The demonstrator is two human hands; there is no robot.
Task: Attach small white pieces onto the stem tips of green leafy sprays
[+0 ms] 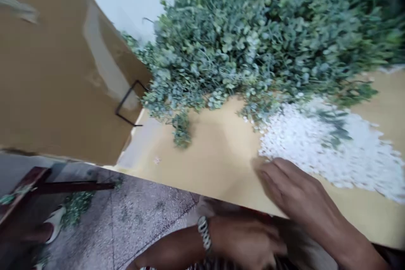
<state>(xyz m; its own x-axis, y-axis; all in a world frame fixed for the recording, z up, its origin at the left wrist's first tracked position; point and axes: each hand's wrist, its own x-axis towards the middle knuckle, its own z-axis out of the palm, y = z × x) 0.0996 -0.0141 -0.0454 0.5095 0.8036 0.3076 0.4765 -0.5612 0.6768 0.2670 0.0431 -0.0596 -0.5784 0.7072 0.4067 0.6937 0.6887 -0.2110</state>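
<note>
A heap of green artificial leaf sprigs (253,38) covers the back of the tan table. In front of it, at the right, lies a pile of small white pieces (329,147). My right hand (287,181) is over the table at the left edge of that pile, fingers bent together and blurred; what they hold, if anything, is too small to make out. Below the table edge, near my lap, my left hand (247,240) is smeared by motion, with a metal bracelet on its wrist. Its fingers do not show clearly.
A large cardboard box (63,71) stands at the left, with a bent black wire (126,103) at its corner. One small sprig (182,128) lies on the table. On the floor are fallen leaves (77,206), a wooden frame (72,187) and a person's foot (52,223).
</note>
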